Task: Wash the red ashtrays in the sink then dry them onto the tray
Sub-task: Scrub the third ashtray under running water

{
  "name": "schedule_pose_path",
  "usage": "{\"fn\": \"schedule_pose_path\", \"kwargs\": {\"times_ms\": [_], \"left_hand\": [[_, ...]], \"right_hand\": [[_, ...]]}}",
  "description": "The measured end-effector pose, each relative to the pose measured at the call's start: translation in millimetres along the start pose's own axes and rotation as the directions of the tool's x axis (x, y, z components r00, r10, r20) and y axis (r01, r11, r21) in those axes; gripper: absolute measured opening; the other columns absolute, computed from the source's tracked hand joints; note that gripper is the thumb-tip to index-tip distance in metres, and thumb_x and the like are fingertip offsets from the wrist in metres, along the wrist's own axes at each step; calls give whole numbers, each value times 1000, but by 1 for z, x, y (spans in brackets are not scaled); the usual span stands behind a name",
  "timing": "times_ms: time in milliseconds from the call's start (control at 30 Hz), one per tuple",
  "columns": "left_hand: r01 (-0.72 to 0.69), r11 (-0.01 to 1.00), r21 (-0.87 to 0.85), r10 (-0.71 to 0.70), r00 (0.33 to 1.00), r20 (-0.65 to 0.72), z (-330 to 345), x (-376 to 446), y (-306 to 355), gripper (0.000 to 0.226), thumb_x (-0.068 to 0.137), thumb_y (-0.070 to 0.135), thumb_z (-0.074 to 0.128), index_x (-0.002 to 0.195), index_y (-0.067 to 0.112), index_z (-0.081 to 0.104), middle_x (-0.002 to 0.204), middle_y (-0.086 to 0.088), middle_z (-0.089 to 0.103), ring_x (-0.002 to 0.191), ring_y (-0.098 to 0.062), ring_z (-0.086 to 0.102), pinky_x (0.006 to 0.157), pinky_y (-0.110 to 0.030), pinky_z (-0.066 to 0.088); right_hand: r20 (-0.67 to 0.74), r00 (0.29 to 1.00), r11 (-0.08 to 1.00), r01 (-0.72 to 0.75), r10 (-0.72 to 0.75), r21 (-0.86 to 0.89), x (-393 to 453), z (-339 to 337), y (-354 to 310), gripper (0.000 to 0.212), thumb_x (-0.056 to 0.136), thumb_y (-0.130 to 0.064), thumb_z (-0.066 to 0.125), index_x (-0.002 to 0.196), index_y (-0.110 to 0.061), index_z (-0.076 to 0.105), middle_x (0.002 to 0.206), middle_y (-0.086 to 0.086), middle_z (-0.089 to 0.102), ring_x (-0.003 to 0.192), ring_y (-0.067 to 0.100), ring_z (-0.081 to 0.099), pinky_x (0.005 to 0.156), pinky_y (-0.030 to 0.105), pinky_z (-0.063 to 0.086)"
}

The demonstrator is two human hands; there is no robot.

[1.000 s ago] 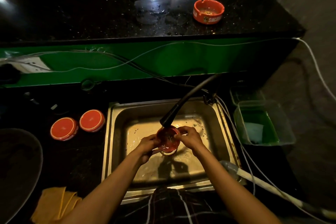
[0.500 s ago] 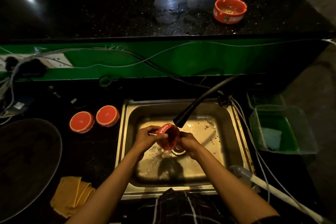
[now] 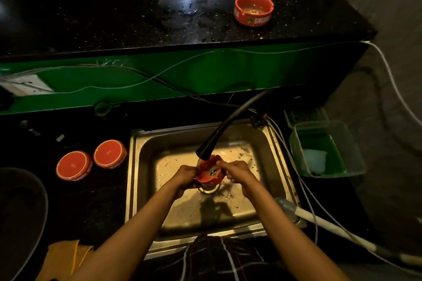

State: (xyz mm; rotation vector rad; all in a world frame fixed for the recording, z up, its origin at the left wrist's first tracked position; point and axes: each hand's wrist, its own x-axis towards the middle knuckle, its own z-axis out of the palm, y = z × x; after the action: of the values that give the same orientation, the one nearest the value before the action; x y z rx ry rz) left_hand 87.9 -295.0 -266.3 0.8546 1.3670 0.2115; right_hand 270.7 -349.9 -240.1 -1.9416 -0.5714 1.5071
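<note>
Ashtray (image 3: 209, 172) — both hands grip it under tap (image 3: 206, 149).

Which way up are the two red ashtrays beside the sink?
Upside down: the two ashtrays left of the sink show flat round bases, no hollow.

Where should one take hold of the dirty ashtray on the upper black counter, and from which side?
Grip the upright ashtray by its thick rim, thumb on the outer wall and fingers over the edge, coming from above on its near side; the open bowl faces up and nothing stands close beside it.
</note>
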Motion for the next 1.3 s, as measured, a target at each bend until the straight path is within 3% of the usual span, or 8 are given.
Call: {"fn": "schedule_pose_path", "kwargs": {"times_ms": [133,367,533,667,767,967,1100,1300], "left_hand": [[-5,982,-189,8,1000,16,3,-4,-13,18,96,-1,53,106,-4,68,101,-19,72,88,-28,69,78,-36,60],[-85,944,-319,50,992,-117,-38,-15,-28,36,78,8,82,110,6,66,105,-19,73,99,-32,71,84,-40,59],[-148,982,-114,124,972,-198,-52,-25,-20,44,68,22,91,102,10,66,93,-10,74,90,-24,72,75,-33,60],[-158,981,110,180,955,-234,-52,-20,-8,38,69,27,89,96,14,65,88,-8,71,83,-20,70,66,-30,59],[-184,957,223,235,945,-228,-49,-15,-3,26,71,18,86,91,17,69,84,-4,71,79,-17,70,66,-31,61],[-234,940,249,268,957,-111,-32,-4,1,35,73,-6,70,101,14,71,97,-8,72,86,-25,71,76,-41,62],[-235,961,147,250,963,-98,-13,3,-3,36,74,-6,71,105,13,67,106,-9,68,99,-27,67,81,-44,60],[-207,977,42,211,970,-123,-8,5,-19,37,77,1,77,108,13,59,110,-8,65,101,-26,66,85,-45,60]], "right_hand": [[-26,994,970,101,-110,-219,10,6,-9,40,77,-46,74,104,-16,69,100,-5,64,98,15,61,83,35,51],[112,988,891,145,-107,-430,34,39,-10,33,91,-37,60,119,-25,71,112,2,73,102,22,68,92,44,54],[187,982,946,49,13,-322,46,59,13,22,87,-22,69,107,-12,73,100,11,76,90,25,68,86,45,55],[192,981,970,21,26,-240,29,59,22,41,85,-42,70,98,-3,71,84,16,75,68,21,61,64,34,46],[181,983,982,30,5,-189,19,46,19,21,89,-25,69,99,-7,73,91,13,74,75,20,64,62,27,51],[66,995,985,84,-75,-151,12,6,15,35,77,-2,79,107,-15,68,100,4,73,95,18,69,70,24,53],[-2,977,943,205,-213,-263,13,-5,17,42,70,-11,86,108,-16,71,101,-1,75,97,15,70,90,38,56],[-1,879,771,418,-477,-481,6,9,16,33,83,-24,75,115,-21,70,111,-5,73,107,12,65,92,26,46]]}}
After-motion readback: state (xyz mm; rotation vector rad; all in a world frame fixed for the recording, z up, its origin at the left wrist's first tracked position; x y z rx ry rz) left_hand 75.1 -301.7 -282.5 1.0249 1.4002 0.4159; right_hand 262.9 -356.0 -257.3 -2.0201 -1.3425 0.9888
